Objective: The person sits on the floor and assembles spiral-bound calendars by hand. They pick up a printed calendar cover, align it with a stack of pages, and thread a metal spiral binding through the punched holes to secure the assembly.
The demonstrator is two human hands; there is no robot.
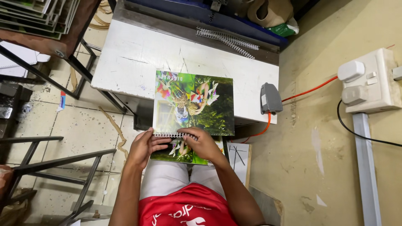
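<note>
At the near edge of the white worktable (138, 58), one spiral-bound calendar (193, 104) with glossy green picture pages lies half on the tabletop and half over the person's lap. Left hand (144, 147): fingers loosely curled, tips closed on the wire binding at the calendar's left end, thumb underneath out of sight. Right hand (204, 144): fingers bent together, pressing down on the same binding near its middle, covering part of the lower page. Both hands touch the calendar; neither is spread open. On the worktable's far edge, beyond the calendar, two loose wire binding coils (228, 42) lie side by side, nearly touching. One grey foot pedal (270, 98) sits at the worktable's right edge, an orange cable (312, 89) running from it.
</note>
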